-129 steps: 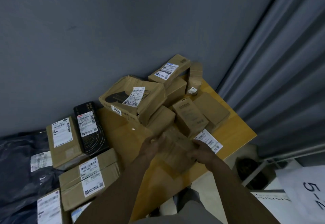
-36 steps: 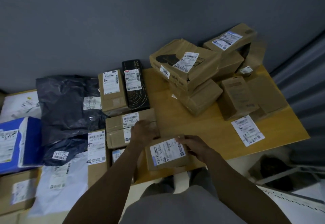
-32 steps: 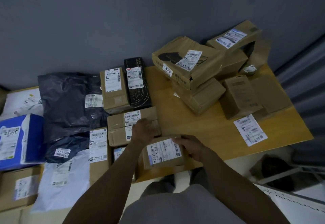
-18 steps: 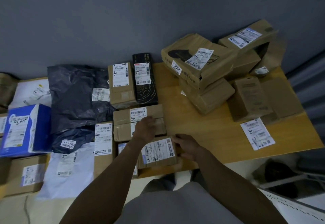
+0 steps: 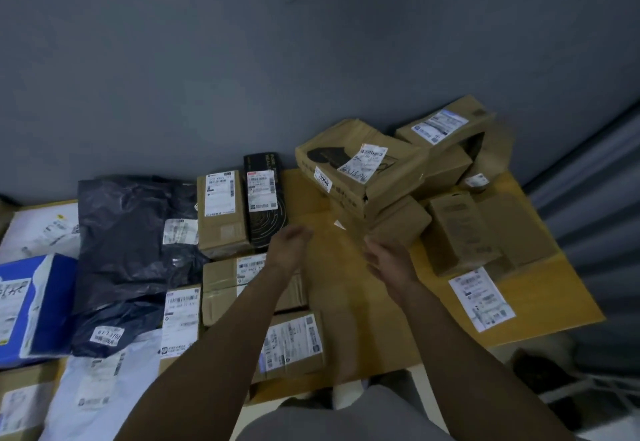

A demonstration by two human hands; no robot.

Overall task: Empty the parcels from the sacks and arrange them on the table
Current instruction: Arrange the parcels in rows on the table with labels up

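Observation:
A small cardboard parcel [image 5: 294, 347] with a white label lies at the wooden table's [image 5: 374, 319] front edge, beside other labelled boxes. Both my hands hover above the bare middle of the table and hold nothing. My left hand [image 5: 289, 248] is over the brown box [image 5: 221, 288] behind that parcel, fingers loosely curled. My right hand [image 5: 386, 257] is blurred, fingers relaxed, close to a loose pile of brown boxes [image 5: 363, 170] at the back right. A taller box [image 5: 462, 233] lies on its side right of my right hand.
A black box [image 5: 265, 205] and a tan box [image 5: 221, 212] stand side by side at the back. Dark plastic mailers [image 5: 128, 233], a blue-and-white parcel [image 5: 31, 305] and white mailers [image 5: 93, 388] fill the left. A loose label [image 5: 481, 298] lies at the right. A grey wall is behind.
Both hands have let go of the small labelled parcel, which now lies at the table's front edge, and have risen toward the middle of the table.

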